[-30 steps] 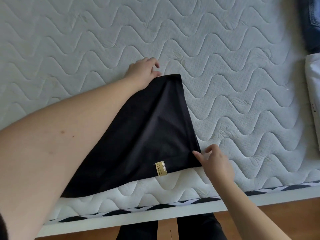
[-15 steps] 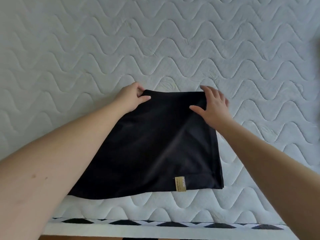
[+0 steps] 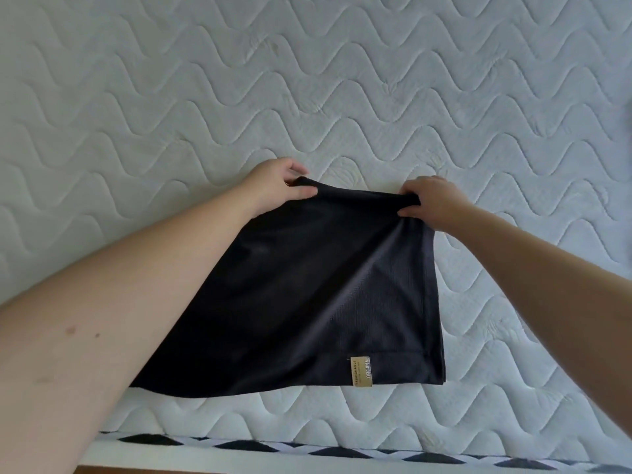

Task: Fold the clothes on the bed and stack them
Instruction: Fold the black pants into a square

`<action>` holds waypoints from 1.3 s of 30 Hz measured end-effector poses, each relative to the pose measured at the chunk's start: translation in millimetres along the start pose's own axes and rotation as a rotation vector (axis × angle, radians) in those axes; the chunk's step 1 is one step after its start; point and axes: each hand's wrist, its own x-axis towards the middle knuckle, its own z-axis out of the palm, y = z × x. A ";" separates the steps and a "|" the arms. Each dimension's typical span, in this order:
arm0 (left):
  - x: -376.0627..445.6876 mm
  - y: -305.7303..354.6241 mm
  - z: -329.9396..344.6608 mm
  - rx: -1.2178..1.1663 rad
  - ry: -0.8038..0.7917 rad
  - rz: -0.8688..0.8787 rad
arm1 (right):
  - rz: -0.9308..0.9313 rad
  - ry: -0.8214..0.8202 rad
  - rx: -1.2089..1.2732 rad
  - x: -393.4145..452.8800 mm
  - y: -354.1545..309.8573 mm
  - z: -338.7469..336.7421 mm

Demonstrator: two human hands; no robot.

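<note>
On quilted mattress (image 3: 342, 80), black garment (image 3: 307, 285)

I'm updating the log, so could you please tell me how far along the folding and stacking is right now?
Done: the black garment already lies as a folded, rough rectangle on the mattress, gold label at its near edge. In hand: the left hand and right hand each grip a far corner, apparently starting the next fold. Left: finishing that fold and stacking; no stack or other clothes are in view.
</note>
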 end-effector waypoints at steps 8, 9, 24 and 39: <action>-37.7 19.1 18.0 0.162 0.205 0.202 | -0.167 0.418 0.080 -46.3 -4.6 15.1; -47.5 18.8 22.3 0.163 0.219 0.221 | -0.207 0.474 0.078 -55.0 -4.0 19.3; -162.2 -44.6 111.2 0.617 0.338 0.606 | -0.403 0.579 -0.153 -154.1 15.5 124.2; -172.9 -59.2 150.3 0.647 0.400 0.506 | -0.078 0.301 -0.039 -181.2 -3.8 141.9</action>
